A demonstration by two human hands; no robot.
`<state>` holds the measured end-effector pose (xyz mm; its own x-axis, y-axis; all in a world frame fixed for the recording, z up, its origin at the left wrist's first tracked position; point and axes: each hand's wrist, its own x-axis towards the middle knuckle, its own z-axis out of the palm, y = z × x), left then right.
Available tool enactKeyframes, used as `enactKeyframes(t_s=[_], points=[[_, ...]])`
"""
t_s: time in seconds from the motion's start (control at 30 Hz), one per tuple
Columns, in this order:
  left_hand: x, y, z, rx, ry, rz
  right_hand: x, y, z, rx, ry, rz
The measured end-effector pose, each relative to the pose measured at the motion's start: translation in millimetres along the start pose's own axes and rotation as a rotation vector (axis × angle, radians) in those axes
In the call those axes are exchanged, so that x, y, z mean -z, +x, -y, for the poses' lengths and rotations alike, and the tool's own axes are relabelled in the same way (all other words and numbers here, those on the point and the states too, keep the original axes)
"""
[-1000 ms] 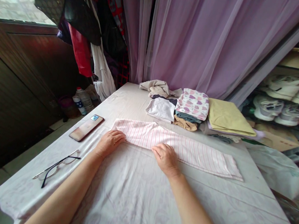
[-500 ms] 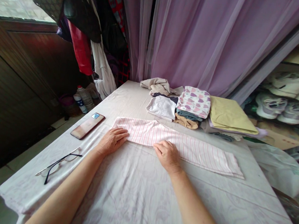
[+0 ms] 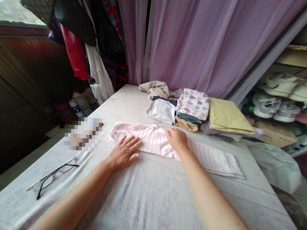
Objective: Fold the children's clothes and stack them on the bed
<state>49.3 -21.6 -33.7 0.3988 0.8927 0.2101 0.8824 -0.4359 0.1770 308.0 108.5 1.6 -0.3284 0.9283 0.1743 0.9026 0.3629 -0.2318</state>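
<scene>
The right grip (image 3: 176, 139) has shifted up to the far edge of the folded pink-striped cloth (image 3: 151, 141), curled on it; whether it pinches, I cannot tell; the left grip (image 3: 123, 153) has come off, wide and flat on the white sheet (image 3: 145, 204), just beside the cloth.

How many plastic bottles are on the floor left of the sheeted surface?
2: a blue-labelled bottle and a clear one beside it. Others may be hidden behind them.
</scene>
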Motion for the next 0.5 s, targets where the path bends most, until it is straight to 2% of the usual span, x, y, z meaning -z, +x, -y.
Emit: enactKeyframes(t_s=[0.13,0.33,0.5], points=[[0.4,-1,0,0.003,0.023,0.011,2,19,5,-0.052,-0.012,0.099],[-3.1,-1,1,0.040,0.073,-0.037,-3,29,1,-0.117,0.037,0.022],[-3.0,0,0,0.124,0.105,-0.021,-13,23,0,-0.154,0.047,0.054]])
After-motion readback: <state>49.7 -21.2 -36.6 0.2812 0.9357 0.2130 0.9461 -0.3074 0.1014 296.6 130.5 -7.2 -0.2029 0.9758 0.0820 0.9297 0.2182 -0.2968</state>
